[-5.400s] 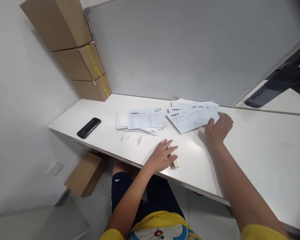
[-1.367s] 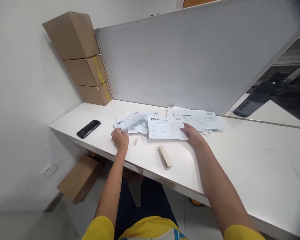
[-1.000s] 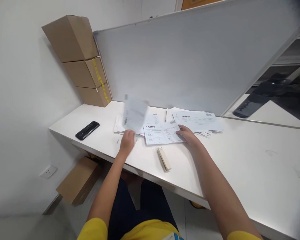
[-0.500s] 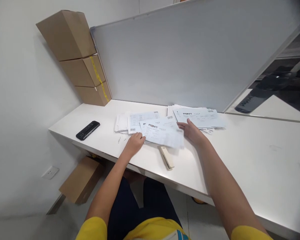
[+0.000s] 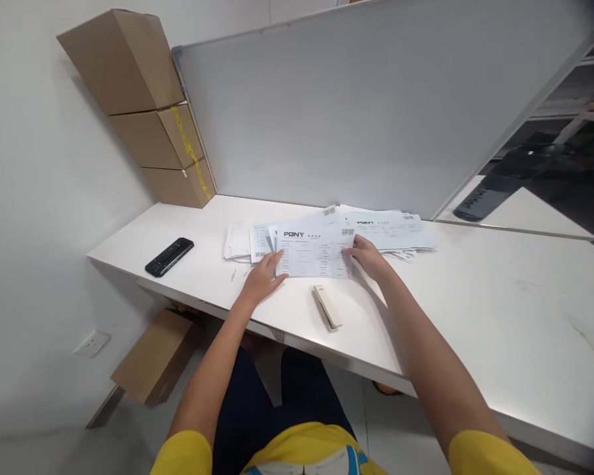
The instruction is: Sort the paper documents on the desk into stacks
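A printed paper sheet (image 5: 313,254) with a "PONY" heading is held upright-facing between my two hands, just over the desk. My left hand (image 5: 264,277) grips its left edge, thumb at the lower corner. At the right edge, my right hand (image 5: 367,256) pinches the sheet between thumb and fingers. Behind it lie more printed sheets (image 5: 261,239) on the left, partly covered. A fanned pile of similar papers (image 5: 391,229) rests to the right, beyond my right hand. Below the held sheet, a cream stapler (image 5: 327,307) lies on the desk.
On the white desk (image 5: 212,284) a black phone-like device (image 5: 169,256) lies at the left. Stacked cardboard boxes (image 5: 153,142) stand in the back left corner, beside a whiteboard (image 5: 317,119) along the back. A dark bottle (image 5: 495,185) shows at the right. Another box (image 5: 151,356) sits below the desk.
The tilted, blurred sheet has been straightened and now faces me squarely. My right hand has moved onto its right edge and pinches it; my left hand has shifted slightly along the left side.
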The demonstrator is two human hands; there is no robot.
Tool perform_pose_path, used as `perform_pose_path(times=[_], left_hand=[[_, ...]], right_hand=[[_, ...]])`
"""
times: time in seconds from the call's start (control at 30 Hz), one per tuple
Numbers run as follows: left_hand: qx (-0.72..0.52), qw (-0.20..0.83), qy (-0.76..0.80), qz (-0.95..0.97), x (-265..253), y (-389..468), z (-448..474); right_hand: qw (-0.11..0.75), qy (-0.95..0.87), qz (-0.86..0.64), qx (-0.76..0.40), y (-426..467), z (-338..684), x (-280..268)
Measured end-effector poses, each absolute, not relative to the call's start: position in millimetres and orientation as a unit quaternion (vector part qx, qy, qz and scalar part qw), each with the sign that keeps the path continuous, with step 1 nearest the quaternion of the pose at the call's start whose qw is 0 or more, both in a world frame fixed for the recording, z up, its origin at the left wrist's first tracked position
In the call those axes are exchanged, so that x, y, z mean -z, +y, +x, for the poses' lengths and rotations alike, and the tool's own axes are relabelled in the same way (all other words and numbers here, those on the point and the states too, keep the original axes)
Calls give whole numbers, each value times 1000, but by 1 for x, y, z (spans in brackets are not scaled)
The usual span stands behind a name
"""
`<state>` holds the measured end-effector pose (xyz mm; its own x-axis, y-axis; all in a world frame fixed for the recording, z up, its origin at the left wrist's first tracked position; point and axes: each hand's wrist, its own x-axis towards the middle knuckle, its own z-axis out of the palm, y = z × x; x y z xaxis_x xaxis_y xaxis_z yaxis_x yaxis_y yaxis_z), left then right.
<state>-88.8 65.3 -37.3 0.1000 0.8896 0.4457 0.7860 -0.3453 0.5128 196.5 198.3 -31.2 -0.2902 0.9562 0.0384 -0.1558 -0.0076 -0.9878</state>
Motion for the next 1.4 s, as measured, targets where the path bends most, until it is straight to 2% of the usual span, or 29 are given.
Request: perform_pose_path(times=[0.17, 0.3, 0.6, 0.8, 1.03, 1.17, 1.27, 1.4], left_hand=[[-540, 111, 560, 618, 46, 71, -97], [-600, 153, 564, 547, 50, 73, -103], [-598, 197, 566, 532, 45, 72, -102], [-584, 208, 575, 534, 41, 74, -103], [-571, 187, 597, 532, 43, 76, -106], [-590, 211, 566, 536, 42, 74, -104], [-603, 231, 541, 538, 36, 70, -103], [-560, 213, 568, 565, 26, 65, -101]], right_hand=[[499, -550, -319, -589, 183, 170, 20], [519, -558, -305, -572, 173, 153, 19], [545, -555, -316, -543, 162, 134, 25], [506, -572, -337, -550, 163, 129, 30], [510, -576, -337, -543, 166, 134, 37], [506, -583, -335, -539, 172, 129, 37], [509, -587, -354, -521, 179, 148, 23], [557, -526, -360, -533, 147, 229, 6]])
